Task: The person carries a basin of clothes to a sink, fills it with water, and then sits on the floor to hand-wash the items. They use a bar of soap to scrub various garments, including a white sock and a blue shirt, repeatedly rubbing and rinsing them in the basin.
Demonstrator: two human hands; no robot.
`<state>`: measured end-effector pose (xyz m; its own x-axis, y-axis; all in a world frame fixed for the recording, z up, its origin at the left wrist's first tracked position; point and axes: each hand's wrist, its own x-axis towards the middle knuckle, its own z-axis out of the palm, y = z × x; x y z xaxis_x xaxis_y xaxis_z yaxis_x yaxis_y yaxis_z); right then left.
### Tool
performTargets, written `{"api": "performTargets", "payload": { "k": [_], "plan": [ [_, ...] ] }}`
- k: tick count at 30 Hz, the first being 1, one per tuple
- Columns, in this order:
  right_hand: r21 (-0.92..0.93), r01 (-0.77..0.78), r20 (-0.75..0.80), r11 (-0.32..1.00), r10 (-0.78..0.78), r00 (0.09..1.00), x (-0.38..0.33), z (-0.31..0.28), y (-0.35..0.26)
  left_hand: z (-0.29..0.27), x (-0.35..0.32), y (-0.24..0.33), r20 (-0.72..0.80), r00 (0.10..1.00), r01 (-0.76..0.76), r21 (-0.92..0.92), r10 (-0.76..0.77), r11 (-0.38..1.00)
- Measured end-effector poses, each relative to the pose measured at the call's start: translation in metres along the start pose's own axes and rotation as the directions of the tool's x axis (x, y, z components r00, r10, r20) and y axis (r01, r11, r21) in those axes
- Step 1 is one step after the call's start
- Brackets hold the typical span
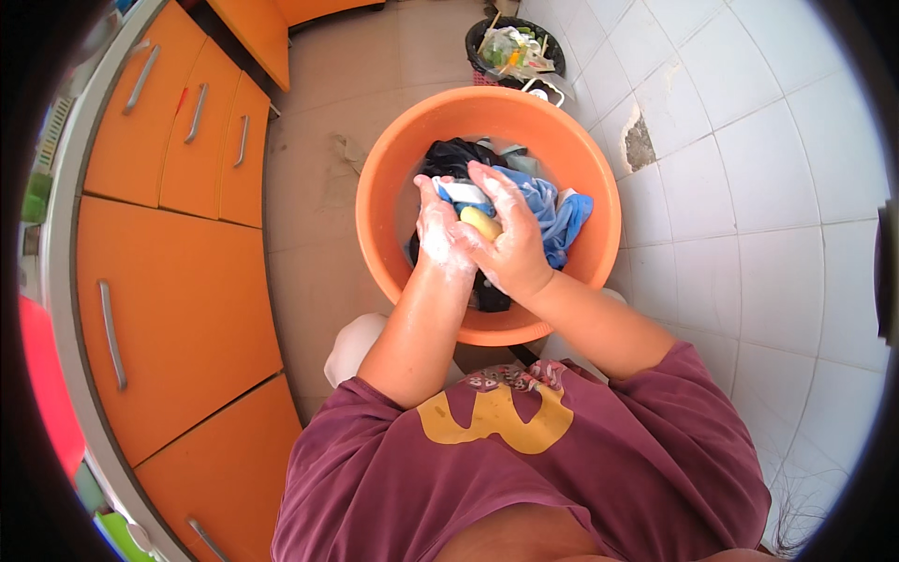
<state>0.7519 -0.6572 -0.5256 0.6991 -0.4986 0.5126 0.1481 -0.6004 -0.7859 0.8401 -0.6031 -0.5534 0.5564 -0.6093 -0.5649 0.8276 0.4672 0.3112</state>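
Observation:
My hands meet over an orange plastic basin (375, 239), both coated in white suds. A yellow bar of soap (481, 223) rests between the palms, held against my right hand (513, 239) near its thumb. Beside it my left hand (438, 229) is open and cupped, fingers stretched away from me, its heel touching the right one. A blue-and-white cloth (461, 193) shows between the fingertips; whether the left fingers grip it is unclear. Under the hands lie wet clothes: a light blue garment (552, 211) at the right and a black one (451, 157) at the back.
Orange cabinets (178, 300) with metal handles line the left side, under a grey-edged counter (66, 253). A white tiled wall (693, 197) rises at the right. Behind the basin stands a waste bin (478, 56) with scraps, on the tiled floor (309, 169).

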Motion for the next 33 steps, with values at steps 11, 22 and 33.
{"api": "performTargets", "payload": {
  "k": [11,22,33],
  "plan": [
    [-0.237,-0.143,0.046,0.961,0.158,0.986,-0.018,-0.041,0.005,0.024,-0.005,0.01,0.159,0.985,-0.061,-0.003,0.061,0.998],
    [0.41,-0.337,-0.193,0.848,0.442,0.876,0.035,-0.029,0.007,0.027,-0.004,0.005,0.061,0.986,-0.168,0.297,0.157,0.94],
    [-0.212,-0.405,-0.111,0.889,0.39,0.914,0.071,-0.005,0.016,0.052,-0.03,-0.014,0.054,0.996,0.064,0.1,-0.069,0.993]
  ]
}}
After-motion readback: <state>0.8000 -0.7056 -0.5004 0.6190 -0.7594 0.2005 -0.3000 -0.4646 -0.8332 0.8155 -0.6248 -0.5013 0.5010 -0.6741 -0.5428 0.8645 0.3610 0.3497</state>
